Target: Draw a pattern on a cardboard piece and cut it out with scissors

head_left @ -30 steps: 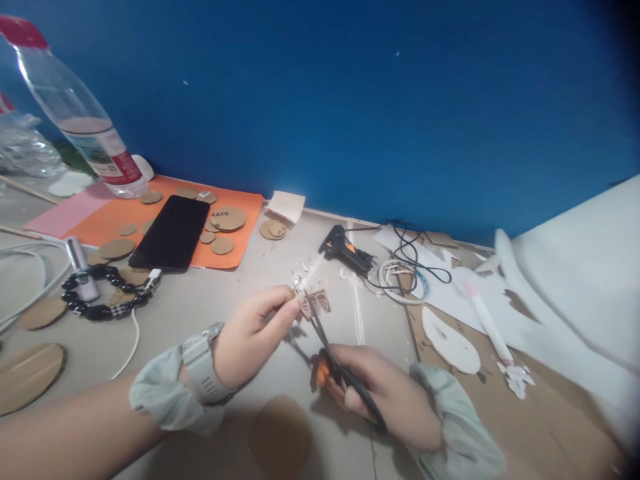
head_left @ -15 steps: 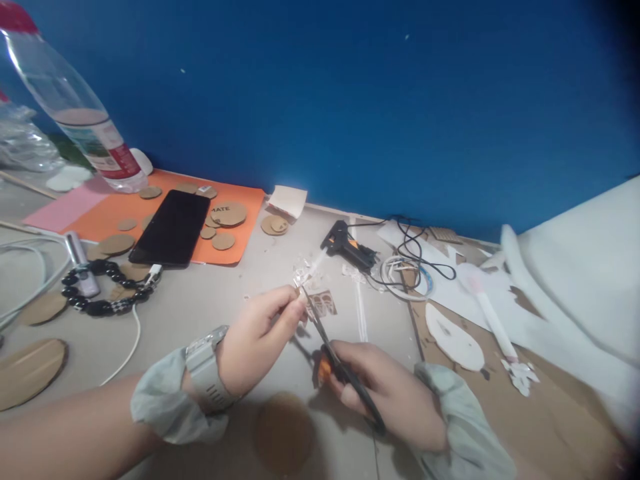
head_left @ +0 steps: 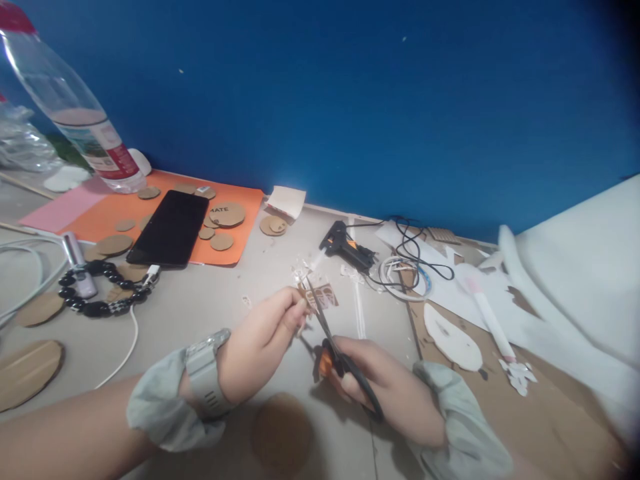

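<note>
My right hand [head_left: 380,383] grips a pair of scissors [head_left: 324,321] with dark blades and black-and-orange handles. The blades point away from me, up and to the left. Close to them, my left hand [head_left: 267,337] is closed in a pinch at the fingertips. Something small and pale brown pokes out below its thumb, too small to name. Just behind the blades lies a brown printed strip [head_left: 327,296] with small pictures on it, partly covered by the scissors. A tiny printed scrap [head_left: 246,301] rests on the table left of my fingers.
A black glue gun [head_left: 347,245] with a coiled cord lies ahead. To the left are a phone [head_left: 170,229] on orange paper, cardboard discs [head_left: 227,214], a bead bracelet [head_left: 103,307] and a bottle [head_left: 95,140]. Cardboard and white pieces [head_left: 453,339] lie right.
The scissors' blades have shifted slightly right of my left fingertips, over the printed strip. My left hand has stayed in its pinch, moving only a little.
</note>
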Motion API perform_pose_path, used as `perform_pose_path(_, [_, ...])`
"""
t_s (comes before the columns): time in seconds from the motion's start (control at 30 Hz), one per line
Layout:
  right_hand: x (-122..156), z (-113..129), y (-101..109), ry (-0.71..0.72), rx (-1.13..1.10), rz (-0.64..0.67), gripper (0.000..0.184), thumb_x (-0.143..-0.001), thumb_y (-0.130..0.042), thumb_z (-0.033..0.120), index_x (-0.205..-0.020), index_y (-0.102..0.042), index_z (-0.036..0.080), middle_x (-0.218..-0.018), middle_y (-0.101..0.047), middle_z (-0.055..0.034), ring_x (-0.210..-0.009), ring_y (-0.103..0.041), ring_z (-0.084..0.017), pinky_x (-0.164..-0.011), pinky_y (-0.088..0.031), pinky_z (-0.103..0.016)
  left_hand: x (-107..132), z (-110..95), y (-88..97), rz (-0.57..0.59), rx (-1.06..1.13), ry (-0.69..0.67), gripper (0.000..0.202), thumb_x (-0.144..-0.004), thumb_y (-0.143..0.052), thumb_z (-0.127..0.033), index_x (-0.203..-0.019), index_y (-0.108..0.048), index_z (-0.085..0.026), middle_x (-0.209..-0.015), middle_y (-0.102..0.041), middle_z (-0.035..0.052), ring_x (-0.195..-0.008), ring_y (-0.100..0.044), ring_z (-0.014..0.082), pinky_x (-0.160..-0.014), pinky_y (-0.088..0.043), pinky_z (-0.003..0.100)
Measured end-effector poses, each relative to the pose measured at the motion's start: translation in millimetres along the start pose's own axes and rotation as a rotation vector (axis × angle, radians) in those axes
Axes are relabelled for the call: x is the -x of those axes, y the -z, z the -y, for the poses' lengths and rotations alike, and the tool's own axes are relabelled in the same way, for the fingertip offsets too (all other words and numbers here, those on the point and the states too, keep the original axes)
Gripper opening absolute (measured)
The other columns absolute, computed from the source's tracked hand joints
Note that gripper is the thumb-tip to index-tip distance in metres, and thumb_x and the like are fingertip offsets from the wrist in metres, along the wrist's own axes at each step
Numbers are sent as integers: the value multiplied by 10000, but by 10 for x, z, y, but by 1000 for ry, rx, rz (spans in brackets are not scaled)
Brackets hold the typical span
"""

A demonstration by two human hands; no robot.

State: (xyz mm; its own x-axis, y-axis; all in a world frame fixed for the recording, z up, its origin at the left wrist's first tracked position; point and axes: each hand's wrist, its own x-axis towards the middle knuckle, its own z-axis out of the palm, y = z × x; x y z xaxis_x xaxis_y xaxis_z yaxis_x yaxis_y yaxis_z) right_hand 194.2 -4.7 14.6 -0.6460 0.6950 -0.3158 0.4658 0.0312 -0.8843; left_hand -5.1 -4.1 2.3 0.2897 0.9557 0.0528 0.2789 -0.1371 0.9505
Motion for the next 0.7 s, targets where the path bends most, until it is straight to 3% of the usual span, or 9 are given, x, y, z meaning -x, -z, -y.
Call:
perform_pose_path(0.2, [4,20,22,-25,55,3,451,-871,-442,596,-788,-518,160,-704,-524,0,-644,-475,-140,-610,-380,-245,-8,-45,13,-27,-83,-1,260,-976,-323,-248,-738,-415,-194,-649,-453,-51,-597,-433,106,-599,-359,235])
perform_pose_path(0.4, [-10,39,68,35,-12,45,643,-784,-335,768,-765,-515,151,-648,-497,5,-592,-451,-132,-578,-390,-253,-49,-95,52,54,-113,28,264,-975,-314,-249,-733,-406,-198,-654,-445,-50,-611,-440,114,-620,-368,244])
perform_pose_path(0.7, [-12,1,103,74,-80,107,656,-813,-348,739,-863,-556,119,-641,-493,6,-537,-430,-107,-495,-374,-225,-66,-135,89,79,-153,8,247,-973,-322,-261,-767,-442,-197,-677,-458,-45,-632,-459,120,-631,-380,253])
